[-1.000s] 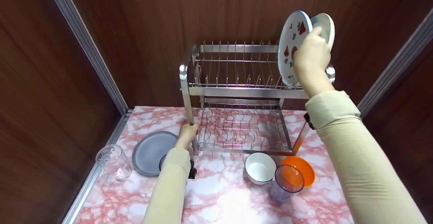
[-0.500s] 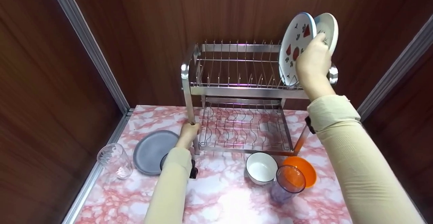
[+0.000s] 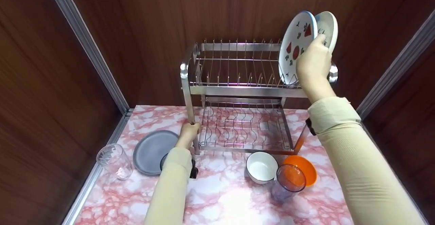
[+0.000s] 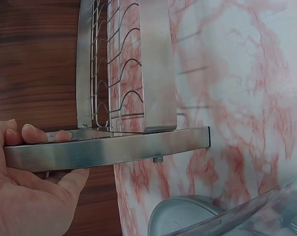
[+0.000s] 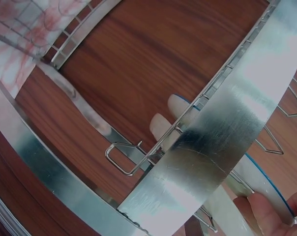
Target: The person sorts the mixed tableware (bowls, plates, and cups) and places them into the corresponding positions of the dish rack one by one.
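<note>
Head view: a two-tier steel dish rack (image 3: pixel 238 91) fills the middle, and a blue-rimmed patterned plate (image 3: pixel 293 48) stands on edge at the right end of its upper tier, leaning slightly. Just right of it is a paler plate (image 3: pixel 328 22), also on edge; whether the two touch is hidden by the right hand (image 3: pixel 314 60). That hand pinches the blue rim, digits on both faces in the right wrist view, where the plate's lower edge dips below the steel rail. The left hand (image 3: pixel 189 132) grips the rack's front left upright (image 3: pixel 188 102), fingers and thumb to either side of the metal.

To do this well, I judge, the lower edge should sit squarely in one wire slot, the wires should bear the weight before any loosening of the pinch, and the fingers should avoid nudging the paler neighbour. A firm left grip should stop the rack rocking.

Dark wood-grain panels (image 3: pixel 153 21) wall the space, with grey metal strips (image 3: pixel 87 48) at the corners. The table (image 3: pixel 210 191) is marbled pink and white, glaring near its front. On its left lie a round grey plate (image 3: pixel 151 152) and a clear glass (image 3: pixel 114 160); on its right, a violet-tinted tumbler (image 3: pixel 283 191), an orange bowl (image 3: pixel 308 169) and a dark-rimmed white bowl (image 3: pixel 261 167).
</note>
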`<state>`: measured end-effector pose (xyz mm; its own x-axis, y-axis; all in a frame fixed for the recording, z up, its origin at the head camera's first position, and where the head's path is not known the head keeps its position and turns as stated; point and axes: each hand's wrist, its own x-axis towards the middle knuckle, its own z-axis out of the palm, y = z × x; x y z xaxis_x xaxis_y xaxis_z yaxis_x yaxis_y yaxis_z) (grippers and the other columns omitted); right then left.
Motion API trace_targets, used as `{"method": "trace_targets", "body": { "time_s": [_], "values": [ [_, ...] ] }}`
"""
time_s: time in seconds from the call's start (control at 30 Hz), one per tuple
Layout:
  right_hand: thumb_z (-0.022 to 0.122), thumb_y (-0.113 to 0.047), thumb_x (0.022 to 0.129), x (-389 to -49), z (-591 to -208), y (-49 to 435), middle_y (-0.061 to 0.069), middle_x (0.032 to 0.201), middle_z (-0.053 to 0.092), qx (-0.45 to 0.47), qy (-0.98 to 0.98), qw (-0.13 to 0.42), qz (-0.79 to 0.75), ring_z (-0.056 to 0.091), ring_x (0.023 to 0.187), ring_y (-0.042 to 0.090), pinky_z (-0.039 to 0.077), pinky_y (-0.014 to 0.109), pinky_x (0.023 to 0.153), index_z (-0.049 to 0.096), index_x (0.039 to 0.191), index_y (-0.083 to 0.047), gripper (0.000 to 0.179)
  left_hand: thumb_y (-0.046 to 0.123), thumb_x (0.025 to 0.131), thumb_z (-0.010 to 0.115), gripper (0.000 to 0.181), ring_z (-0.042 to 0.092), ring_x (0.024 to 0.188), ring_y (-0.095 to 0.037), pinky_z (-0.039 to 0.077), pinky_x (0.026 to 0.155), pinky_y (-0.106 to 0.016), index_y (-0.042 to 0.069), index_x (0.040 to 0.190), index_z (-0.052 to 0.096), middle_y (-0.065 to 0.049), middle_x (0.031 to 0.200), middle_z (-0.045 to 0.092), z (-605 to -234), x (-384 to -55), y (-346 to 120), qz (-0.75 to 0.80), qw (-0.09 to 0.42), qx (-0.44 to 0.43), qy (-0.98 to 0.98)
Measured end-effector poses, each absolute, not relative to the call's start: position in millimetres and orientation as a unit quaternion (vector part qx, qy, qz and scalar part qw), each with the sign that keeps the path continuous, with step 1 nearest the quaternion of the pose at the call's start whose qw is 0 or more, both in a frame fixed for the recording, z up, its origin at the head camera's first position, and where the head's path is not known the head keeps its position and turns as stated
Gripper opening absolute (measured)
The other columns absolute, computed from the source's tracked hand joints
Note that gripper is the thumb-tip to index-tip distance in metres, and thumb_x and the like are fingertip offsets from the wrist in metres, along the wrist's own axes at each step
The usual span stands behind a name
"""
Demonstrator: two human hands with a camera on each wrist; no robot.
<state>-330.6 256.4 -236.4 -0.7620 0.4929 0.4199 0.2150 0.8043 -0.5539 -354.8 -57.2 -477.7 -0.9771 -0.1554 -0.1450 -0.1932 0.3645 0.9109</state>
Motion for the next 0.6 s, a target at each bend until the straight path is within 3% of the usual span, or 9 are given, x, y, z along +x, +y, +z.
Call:
{"method": "trace_targets", "body": {
  "time_s": [0.6],
  "values": [
    [0.041, -0.008, 0.089, -321.4, -249.5, 257.0, 0.035, 0.106, 0.059, -0.167, -0.904, 0.317, 0.233, 0.058, 0.096, 0.052, 0.049, 0.057, 0.076, 0.034, 0.12, 0.005, 0.034, 0.013, 0.083, 0.05, 0.027, 0.041, 0.062, -0.017, 0.035, 0.059, -0.024, 0.014, 0.057, 0.042, 0.003, 0.056, 0.04, -479.4, -355.6, -57.1, 0.569, 0.01, -0.098, 0.817]
  ]
}}
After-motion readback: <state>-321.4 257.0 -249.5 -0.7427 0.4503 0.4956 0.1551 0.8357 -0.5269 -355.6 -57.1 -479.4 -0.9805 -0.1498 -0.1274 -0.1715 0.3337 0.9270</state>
